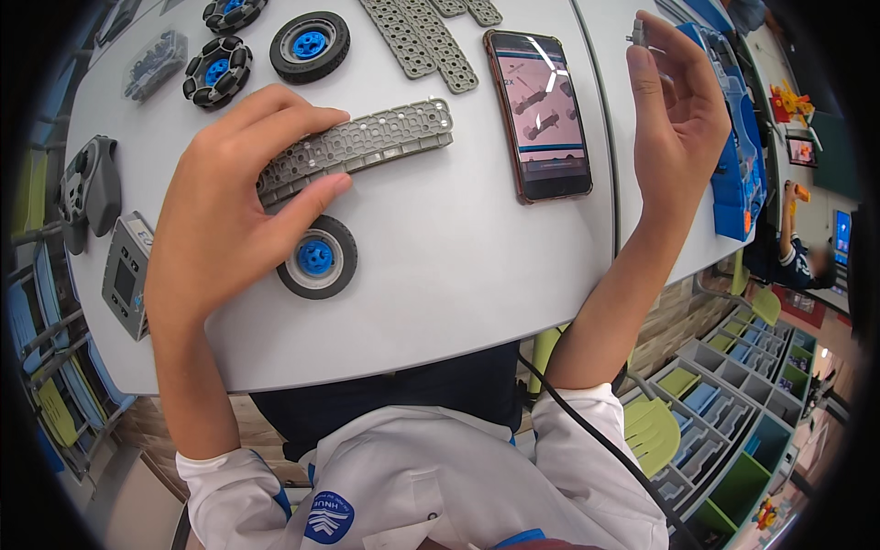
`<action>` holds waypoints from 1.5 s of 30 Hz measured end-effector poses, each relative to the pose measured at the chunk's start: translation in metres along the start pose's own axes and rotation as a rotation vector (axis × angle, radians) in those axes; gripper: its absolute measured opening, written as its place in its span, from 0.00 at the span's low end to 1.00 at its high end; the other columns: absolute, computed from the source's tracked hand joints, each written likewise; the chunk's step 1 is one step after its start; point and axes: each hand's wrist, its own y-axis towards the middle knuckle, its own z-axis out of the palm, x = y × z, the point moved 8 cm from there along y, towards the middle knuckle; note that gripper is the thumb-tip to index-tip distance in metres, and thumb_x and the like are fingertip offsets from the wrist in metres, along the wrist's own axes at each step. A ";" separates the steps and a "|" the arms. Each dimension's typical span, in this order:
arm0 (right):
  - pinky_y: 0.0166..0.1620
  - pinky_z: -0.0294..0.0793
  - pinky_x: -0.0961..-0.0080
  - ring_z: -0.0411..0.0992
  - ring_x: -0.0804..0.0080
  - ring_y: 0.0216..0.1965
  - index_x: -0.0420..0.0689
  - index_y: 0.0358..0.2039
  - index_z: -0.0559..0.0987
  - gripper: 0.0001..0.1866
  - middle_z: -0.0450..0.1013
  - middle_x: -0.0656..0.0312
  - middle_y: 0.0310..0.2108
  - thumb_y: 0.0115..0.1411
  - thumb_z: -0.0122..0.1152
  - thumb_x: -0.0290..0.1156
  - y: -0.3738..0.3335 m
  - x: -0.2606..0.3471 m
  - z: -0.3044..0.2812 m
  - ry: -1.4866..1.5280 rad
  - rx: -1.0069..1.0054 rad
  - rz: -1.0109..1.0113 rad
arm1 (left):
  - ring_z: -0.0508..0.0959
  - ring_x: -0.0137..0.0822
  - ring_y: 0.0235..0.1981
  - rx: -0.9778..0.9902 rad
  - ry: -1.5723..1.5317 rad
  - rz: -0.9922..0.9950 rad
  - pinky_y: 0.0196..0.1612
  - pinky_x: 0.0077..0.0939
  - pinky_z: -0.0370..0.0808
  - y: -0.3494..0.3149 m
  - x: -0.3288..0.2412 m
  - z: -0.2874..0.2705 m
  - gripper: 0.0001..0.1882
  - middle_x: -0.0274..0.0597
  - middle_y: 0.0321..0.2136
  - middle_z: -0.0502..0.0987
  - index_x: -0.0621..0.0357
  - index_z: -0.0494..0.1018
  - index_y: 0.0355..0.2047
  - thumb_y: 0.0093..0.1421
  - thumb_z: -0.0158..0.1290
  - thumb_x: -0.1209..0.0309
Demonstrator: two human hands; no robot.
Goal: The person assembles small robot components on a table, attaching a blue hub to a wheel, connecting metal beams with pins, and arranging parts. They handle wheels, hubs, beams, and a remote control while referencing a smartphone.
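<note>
My left hand (pixel 215 197) grips a long grey perforated plastic beam (pixel 380 136) between thumb and fingers, tilted up toward the right above the table. Small white studs show along the beam's edges. At the upper right, my right hand (pixel 680 115) is raised, its thumb and index finger pinching a small grey connector pin (pixel 638 34). A wheel with a blue hub (pixel 315 258) lies just below my left thumb. Between the two hands rests a phone (pixel 547 119), its lit screen picturing grey parts.
A tyred wheel (pixel 310 46), roller wheels (pixel 217 73), grey plates (pixel 426 41) and a clear box of small parts (pixel 156 66) lie farther back. A game controller (pixel 90 188) and a grey module (pixel 126 275) sit left. Right are a blue case (pixel 733 174) and another person (pixel 799 261).
</note>
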 end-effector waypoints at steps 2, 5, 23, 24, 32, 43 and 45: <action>0.59 0.82 0.76 0.84 0.76 0.53 0.42 0.60 0.88 0.17 0.87 0.61 0.52 0.74 0.73 0.29 0.000 0.000 0.000 0.008 0.003 0.007 | 0.84 0.44 0.43 0.000 0.002 0.004 0.50 0.34 0.80 0.000 0.000 0.000 0.22 0.49 0.43 0.84 0.67 0.85 0.54 0.59 0.72 0.75; 0.60 0.82 0.76 0.84 0.76 0.53 0.42 0.60 0.88 0.16 0.87 0.60 0.52 0.74 0.73 0.29 -0.001 0.000 0.000 0.011 0.013 0.013 | 0.84 0.44 0.43 0.003 -0.005 -0.005 0.50 0.34 0.80 0.001 0.002 0.001 0.22 0.49 0.43 0.84 0.67 0.85 0.54 0.59 0.72 0.75; 0.51 0.75 0.74 0.80 0.70 0.49 0.38 0.56 0.87 0.20 0.86 0.59 0.51 0.64 0.77 0.23 -0.027 0.080 0.090 0.220 0.590 -0.174 | 0.83 0.45 0.41 -0.031 0.008 0.051 0.48 0.34 0.80 0.001 0.004 0.003 0.21 0.48 0.42 0.83 0.65 0.86 0.53 0.59 0.73 0.75; 0.50 0.75 0.74 0.80 0.70 0.48 0.39 0.56 0.88 0.19 0.86 0.59 0.48 0.64 0.79 0.24 -0.028 0.081 0.092 0.234 0.579 -0.158 | 0.83 0.45 0.41 -0.031 0.016 0.042 0.48 0.34 0.80 0.001 0.005 0.003 0.21 0.48 0.42 0.82 0.65 0.86 0.53 0.59 0.73 0.75; 0.54 0.80 0.67 0.84 0.60 0.50 0.40 0.54 0.90 0.19 0.88 0.55 0.50 0.61 0.80 0.22 -0.034 0.097 0.104 0.163 0.558 -0.276 | 0.83 0.46 0.42 -0.013 -0.024 0.034 0.48 0.35 0.80 0.001 0.007 0.005 0.22 0.47 0.42 0.82 0.64 0.86 0.53 0.59 0.74 0.73; 0.47 0.85 0.65 0.86 0.58 0.43 0.43 0.48 0.93 0.17 0.88 0.56 0.46 0.57 0.80 0.19 -0.039 0.096 0.108 0.165 0.489 -0.229 | 0.84 0.46 0.40 -0.037 -0.040 0.063 0.47 0.35 0.80 0.002 0.009 0.006 0.20 0.47 0.41 0.83 0.65 0.86 0.52 0.60 0.74 0.72; 0.47 0.86 0.65 0.86 0.58 0.43 0.44 0.48 0.94 0.17 0.88 0.55 0.48 0.57 0.81 0.18 -0.039 0.094 0.107 0.197 0.487 -0.184 | 0.83 0.46 0.39 -0.042 -0.040 0.055 0.46 0.35 0.80 0.002 0.010 0.006 0.20 0.46 0.40 0.82 0.65 0.86 0.51 0.59 0.74 0.72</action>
